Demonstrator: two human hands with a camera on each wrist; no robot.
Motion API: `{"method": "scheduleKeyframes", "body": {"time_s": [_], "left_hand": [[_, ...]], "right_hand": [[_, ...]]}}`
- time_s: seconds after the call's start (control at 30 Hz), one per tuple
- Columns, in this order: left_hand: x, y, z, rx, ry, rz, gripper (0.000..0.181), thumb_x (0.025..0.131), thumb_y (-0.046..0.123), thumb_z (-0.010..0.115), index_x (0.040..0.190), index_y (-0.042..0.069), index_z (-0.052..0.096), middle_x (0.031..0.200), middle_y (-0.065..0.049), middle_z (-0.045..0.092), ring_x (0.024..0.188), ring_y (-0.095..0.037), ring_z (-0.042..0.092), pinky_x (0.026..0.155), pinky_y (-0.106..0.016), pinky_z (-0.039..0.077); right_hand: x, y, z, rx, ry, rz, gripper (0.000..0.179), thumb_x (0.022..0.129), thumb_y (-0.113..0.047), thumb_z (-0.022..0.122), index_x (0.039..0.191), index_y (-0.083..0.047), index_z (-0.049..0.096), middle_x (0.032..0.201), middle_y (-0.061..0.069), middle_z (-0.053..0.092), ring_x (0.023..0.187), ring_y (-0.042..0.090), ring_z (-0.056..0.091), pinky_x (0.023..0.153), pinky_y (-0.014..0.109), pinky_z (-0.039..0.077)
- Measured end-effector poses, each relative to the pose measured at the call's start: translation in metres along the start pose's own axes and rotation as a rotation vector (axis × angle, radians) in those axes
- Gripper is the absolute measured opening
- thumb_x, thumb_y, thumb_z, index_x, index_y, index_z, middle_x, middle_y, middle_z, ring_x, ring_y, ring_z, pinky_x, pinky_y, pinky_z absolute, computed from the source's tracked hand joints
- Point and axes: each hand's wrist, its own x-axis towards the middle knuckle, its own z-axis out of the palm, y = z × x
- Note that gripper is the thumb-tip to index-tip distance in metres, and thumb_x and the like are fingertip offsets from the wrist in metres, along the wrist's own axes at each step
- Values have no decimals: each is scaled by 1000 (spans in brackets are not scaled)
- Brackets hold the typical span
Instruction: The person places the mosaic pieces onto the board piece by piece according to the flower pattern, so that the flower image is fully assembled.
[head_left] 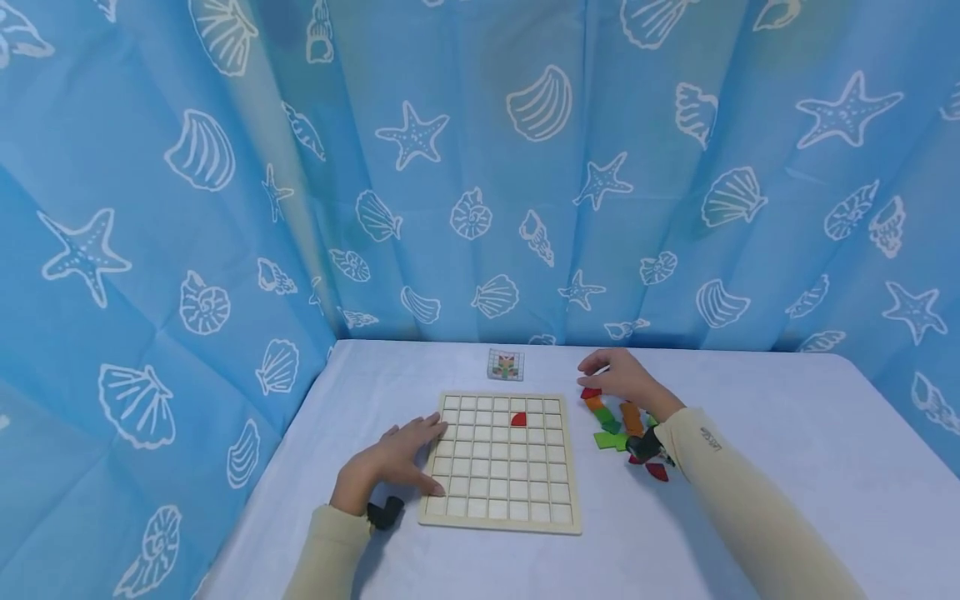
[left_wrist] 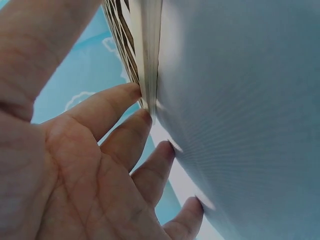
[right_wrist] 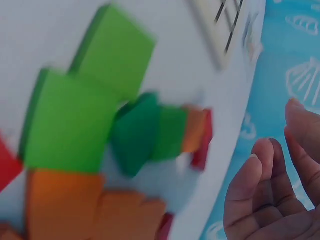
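Observation:
A pale wooden grid board (head_left: 501,526) lies on the table, with one red quarter-round tile (head_left: 518,420) in a cell of its upper part. My left hand (head_left: 397,456) rests at the board's left edge, fingers spread; in the left wrist view the fingertips (left_wrist: 134,91) touch its side. Over the far end of a loose pile of coloured tiles hovers my right hand (head_left: 628,379), its fingers loosely bent and nothing visible between them. Light green tiles (right_wrist: 70,122), a dark green tile (right_wrist: 135,132), orange tiles (right_wrist: 65,205) and a red tile (right_wrist: 201,145) lie beside it, blurred.
A small card with a coloured pattern on a grid (head_left: 506,365) lies beyond the board. The white-covered table (head_left: 622,550) ends at a blue curtain (head_left: 465,167) printed with shells and starfish. A red rounded tile (head_left: 657,472) sits at the pile's near end.

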Motion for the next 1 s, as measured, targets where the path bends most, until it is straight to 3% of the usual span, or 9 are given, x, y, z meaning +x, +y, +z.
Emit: {"method": "scheduleKeyframes", "body": {"time_s": [0.13,0.3,0.5,0.7,1.0], "left_hand": [[-3,1,-1,-7,-3,-3,104,69,44,88,154,16,35,164,-5,25,153,-30,18,124,-57,11],[-5,3,-1,-15,-9,-1,104,69,44,88,154,15,35,165,-6,25,153,-31,18,124,-57,12],[-2,1,-1,10,-5,8,104,70,45,87,155,16,34,165,-5,24,153,-30,18,124,-56,11],[0,-2,1,6,-6,1,105,69,46,88,155,18,34,165,-3,24,154,-29,17,124,-56,11],[-1,-2,0,5,-3,0,104,70,45,87,155,17,35,165,-3,24,153,-29,17,124,-56,11]], "right_hand": [[1,15,1,18,22,85,36,92,-26,70,125,-10,65,128,14,61,112,31,56,91,41,56],[2,27,1,64,-16,149,39,96,-24,65,132,-12,61,139,17,54,120,36,51,97,50,52],[4,31,5,73,-31,137,38,96,-21,64,133,-13,61,139,17,54,125,37,48,102,54,48],[5,34,8,41,-51,117,35,94,-14,64,129,-10,64,130,18,60,115,34,54,99,51,50],[11,40,10,-29,-53,96,32,95,-17,64,125,-8,67,124,17,64,105,30,57,92,46,53]]}}
